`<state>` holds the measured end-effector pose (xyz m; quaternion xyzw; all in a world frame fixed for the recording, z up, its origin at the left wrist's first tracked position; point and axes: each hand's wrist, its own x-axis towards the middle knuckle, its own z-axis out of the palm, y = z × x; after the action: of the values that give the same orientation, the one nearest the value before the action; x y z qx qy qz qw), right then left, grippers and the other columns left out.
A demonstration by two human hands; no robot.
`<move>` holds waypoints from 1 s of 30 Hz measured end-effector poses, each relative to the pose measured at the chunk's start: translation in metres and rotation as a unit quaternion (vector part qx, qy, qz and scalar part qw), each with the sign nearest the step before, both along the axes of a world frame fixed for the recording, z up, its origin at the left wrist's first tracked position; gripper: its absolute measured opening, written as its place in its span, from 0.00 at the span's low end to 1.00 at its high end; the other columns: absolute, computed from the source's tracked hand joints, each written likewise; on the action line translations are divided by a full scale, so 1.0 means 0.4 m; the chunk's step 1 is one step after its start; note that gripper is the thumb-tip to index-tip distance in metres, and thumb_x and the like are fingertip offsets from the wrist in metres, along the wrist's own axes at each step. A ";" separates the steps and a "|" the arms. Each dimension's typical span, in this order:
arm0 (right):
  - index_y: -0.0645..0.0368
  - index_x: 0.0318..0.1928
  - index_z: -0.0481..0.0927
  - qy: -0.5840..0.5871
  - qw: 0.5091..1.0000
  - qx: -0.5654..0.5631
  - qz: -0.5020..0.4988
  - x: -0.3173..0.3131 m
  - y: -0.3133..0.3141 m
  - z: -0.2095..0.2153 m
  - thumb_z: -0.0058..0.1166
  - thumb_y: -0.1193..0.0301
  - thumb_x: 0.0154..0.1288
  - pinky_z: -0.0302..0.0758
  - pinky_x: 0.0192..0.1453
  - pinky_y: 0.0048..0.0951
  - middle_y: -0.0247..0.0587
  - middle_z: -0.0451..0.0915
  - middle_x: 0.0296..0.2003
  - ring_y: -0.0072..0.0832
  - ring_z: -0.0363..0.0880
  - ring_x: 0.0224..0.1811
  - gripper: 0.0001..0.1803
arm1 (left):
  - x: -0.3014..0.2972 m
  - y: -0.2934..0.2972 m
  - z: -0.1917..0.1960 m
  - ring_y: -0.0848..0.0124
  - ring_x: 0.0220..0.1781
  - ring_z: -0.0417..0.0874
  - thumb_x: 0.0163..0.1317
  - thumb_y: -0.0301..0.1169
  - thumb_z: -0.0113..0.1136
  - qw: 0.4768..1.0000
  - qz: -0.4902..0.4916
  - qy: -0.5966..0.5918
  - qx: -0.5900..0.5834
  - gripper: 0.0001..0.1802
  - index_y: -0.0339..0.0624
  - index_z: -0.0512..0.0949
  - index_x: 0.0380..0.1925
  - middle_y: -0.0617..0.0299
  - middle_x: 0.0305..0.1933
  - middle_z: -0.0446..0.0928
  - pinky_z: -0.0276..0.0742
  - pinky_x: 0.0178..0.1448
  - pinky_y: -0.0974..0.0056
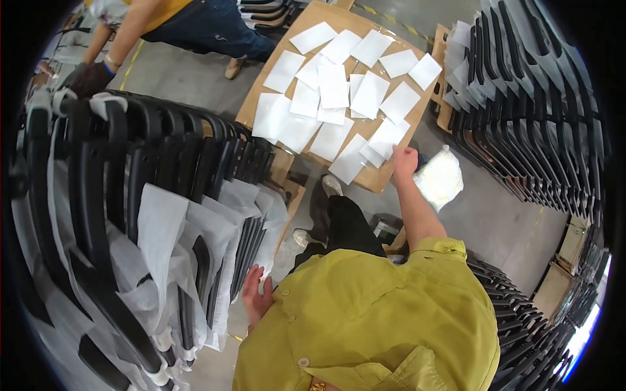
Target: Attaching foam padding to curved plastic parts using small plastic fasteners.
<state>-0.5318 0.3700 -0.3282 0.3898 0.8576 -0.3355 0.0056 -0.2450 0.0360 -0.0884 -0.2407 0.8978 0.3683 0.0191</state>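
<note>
White sheets crowd the table, black frames hem its left, but floor lies open at right.

I count two hands of my own, the left and the right, two of my shoes, and one co-worker at the far left. On one table there are about nineteen white sheets, but they overlap, so the exact number I cannot tell. I see one white bag on the right and at least three rows of black frames, too crowded for counting each frame.
</note>
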 end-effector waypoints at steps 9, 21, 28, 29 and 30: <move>0.60 0.47 0.65 -0.151 0.987 -0.032 -0.044 -0.095 -0.067 0.023 0.68 0.61 0.32 0.66 0.53 0.36 0.53 0.66 0.48 0.43 0.68 0.50 0.38 | -0.064 0.041 -0.015 0.64 0.40 0.77 0.50 0.23 0.57 0.994 0.042 -0.085 0.047 0.17 0.38 0.72 0.42 0.53 0.50 0.70 0.74 0.41 0.65; 0.62 0.36 0.71 -0.013 0.860 -0.472 -0.194 0.002 -0.016 0.039 0.55 0.76 0.49 0.75 0.35 0.35 0.42 0.75 0.34 0.32 0.76 0.35 0.12 | -0.069 0.051 0.007 0.59 0.43 0.75 0.51 0.23 0.55 0.998 -0.006 -0.050 0.042 0.14 0.36 0.72 0.40 0.51 0.48 0.71 0.73 0.41 0.64; 0.60 0.41 0.68 0.079 0.682 -0.708 -0.166 0.123 -0.001 0.114 0.52 0.77 0.51 0.77 0.37 0.34 0.39 0.74 0.34 0.31 0.76 0.33 0.15 | -0.008 0.007 0.000 0.58 0.45 0.75 0.52 0.24 0.54 0.998 -0.054 -0.003 0.041 0.13 0.35 0.72 0.40 0.50 0.48 0.71 0.72 0.44 0.63; 0.60 0.41 0.68 0.084 0.682 -0.708 -0.163 0.142 -0.001 0.130 0.52 0.77 0.51 0.77 0.37 0.34 0.39 0.74 0.34 0.31 0.76 0.33 0.15 | -0.005 0.000 0.003 0.58 0.45 0.74 0.52 0.24 0.54 0.997 -0.060 0.015 0.053 0.13 0.34 0.72 0.40 0.50 0.48 0.71 0.72 0.46 0.63; 0.60 0.42 0.68 0.109 0.712 -0.686 -0.105 0.162 -0.008 0.167 0.52 0.78 0.52 0.77 0.39 0.33 0.38 0.74 0.34 0.30 0.76 0.33 0.15 | 0.005 -0.007 0.010 0.57 0.46 0.74 0.53 0.25 0.53 0.996 -0.065 0.017 0.060 0.14 0.34 0.72 0.41 0.50 0.48 0.71 0.70 0.49 0.61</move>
<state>-0.4672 0.3667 -0.2612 0.3270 0.3404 -0.8699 0.1428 -0.2428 0.0331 -0.0844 -0.1735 0.8880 0.4237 0.0423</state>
